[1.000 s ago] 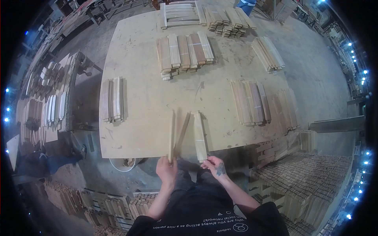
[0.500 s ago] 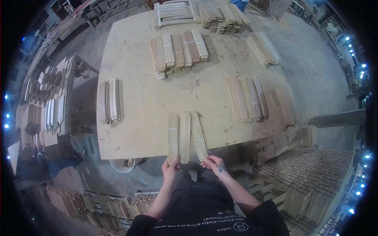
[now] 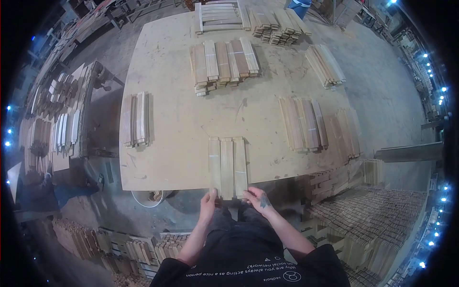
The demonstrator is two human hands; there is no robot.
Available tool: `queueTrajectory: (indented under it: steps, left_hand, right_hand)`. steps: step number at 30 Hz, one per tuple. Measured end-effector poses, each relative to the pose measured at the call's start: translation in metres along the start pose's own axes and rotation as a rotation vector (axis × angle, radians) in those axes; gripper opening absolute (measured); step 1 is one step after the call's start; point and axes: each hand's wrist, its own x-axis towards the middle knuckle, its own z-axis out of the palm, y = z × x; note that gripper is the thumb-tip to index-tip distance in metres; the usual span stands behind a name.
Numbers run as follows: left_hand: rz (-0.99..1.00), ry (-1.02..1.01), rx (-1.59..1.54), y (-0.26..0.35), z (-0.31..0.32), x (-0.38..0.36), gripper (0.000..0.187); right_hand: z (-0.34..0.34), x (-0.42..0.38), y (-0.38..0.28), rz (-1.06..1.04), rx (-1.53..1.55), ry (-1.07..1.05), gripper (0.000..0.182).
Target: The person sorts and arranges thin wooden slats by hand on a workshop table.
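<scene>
Three pale wooden slats lie side by side, their near ends sticking out past the table's front edge. My left hand [image 3: 208, 203] pinches the near end of the left slat [image 3: 214, 165]. The near end of the right slat [image 3: 240, 165] is held between the thumb and fingers of my right hand [image 3: 258, 198]. Between them the middle slat [image 3: 227, 167] lies with neither hand plainly on it. The slats are close together, nearly parallel. Thin light bands cross the left and right slats.
The wooden table [image 3: 186, 138] carries a slat stack [image 3: 224, 62] at centre, a small bundle [image 3: 137, 119] at left and another bundle [image 3: 303, 124] at right. A slatted frame [image 3: 221, 16] and more stacks [image 3: 277, 26] lie at the back. A round white bin [image 3: 148, 203] stands below the front edge.
The right slat has swung from a slant to nearly parallel, closing the gap beside the middle slat. My two hands have come slightly closer together. The view has shifted a little.
</scene>
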Motion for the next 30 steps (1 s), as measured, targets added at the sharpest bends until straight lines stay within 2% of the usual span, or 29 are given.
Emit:
queueTrajectory:
  steps: [3, 6, 8, 10, 13, 16, 17, 20, 23, 26, 29, 30]
  left_hand:
    - [0.068, -0.047, 0.151, -0.002, -0.011, 0.001, 0.026]
    - [0.181, 0.057, 0.058, 0.011, -0.01, -0.009, 0.022]
    - [0.166, 0.002, -0.004, 0.022, -0.006, -0.018, 0.019]
    - [0.118, -0.093, -0.084, 0.023, 0.001, -0.02, 0.019]
    - [0.41, 0.172, 0.68, 0.007, 0.02, -0.018, 0.024]
    - [0.306, 0.084, 0.583, 0.002, 0.027, -0.009, 0.032]
    - [0.166, -0.043, 0.26, 0.002, 0.026, -0.008, 0.032]
    - [0.082, -0.152, 0.011, 0.01, 0.024, -0.014, 0.028]
    - [0.131, -0.108, 0.329, 0.025, 0.04, -0.023, 0.026]
    - [0.269, -0.111, 0.212, 0.023, 0.057, -0.024, 0.025]
    - [0.163, -0.156, 0.097, 0.037, 0.039, -0.022, 0.024]
    - [0.23, -0.111, 0.194, 0.05, 0.027, -0.02, 0.024]
  right_hand:
    - [-0.003, -0.008, -0.007, -0.042, -0.031, 0.086, 0.034]
    - [-0.027, -0.015, -0.011, -0.139, -0.121, 0.171, 0.033]
    - [-0.036, -0.016, -0.017, -0.209, -0.178, 0.19, 0.03]
    - [-0.026, -0.018, -0.028, -0.158, -0.142, 0.107, 0.027]
    - [-0.006, -0.006, -0.016, -0.162, -0.184, 0.017, 0.029]
    - [0.001, -0.01, -0.027, -0.167, -0.223, 0.032, 0.029]
    - [0.0, -0.011, -0.025, -0.157, -0.227, 0.037, 0.028]
    - [-0.002, -0.007, -0.016, -0.167, -0.213, 0.041, 0.027]
    - [0.0, -0.007, -0.01, -0.188, -0.137, -0.009, 0.024]
    - [0.001, -0.013, -0.022, -0.195, -0.141, -0.068, 0.023]
    - [0.001, -0.008, -0.011, -0.308, -0.325, -0.053, 0.026]
    - [-0.001, -0.01, -0.019, -0.306, -0.298, -0.019, 0.027]
